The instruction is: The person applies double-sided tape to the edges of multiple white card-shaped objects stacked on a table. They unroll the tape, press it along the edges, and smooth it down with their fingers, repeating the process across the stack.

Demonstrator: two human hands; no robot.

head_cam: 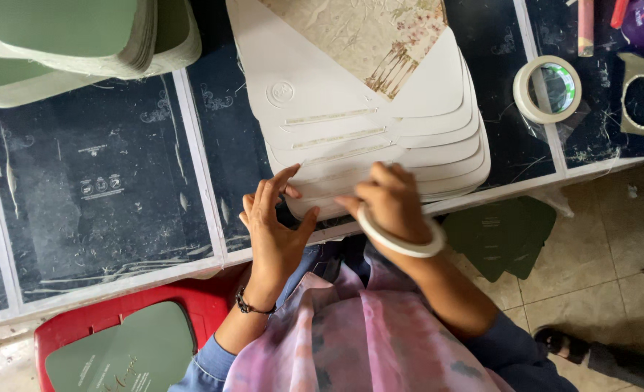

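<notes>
Nearest you, a red stool (82, 327) holds a green card (126, 356). Your left hand (274, 225) is spread flat, fingertips on the fanned stack of cream envelopes (380, 131) at the tabletop (104, 196) edge. Your right hand (387, 199), tape roll on its wrist, pinches the lowest flap. Right of the stack sits another tape roll (547, 88).

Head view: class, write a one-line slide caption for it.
Both hands, left hand and right hand, press on a fanned stack of white envelopes on a dark table.
</notes>
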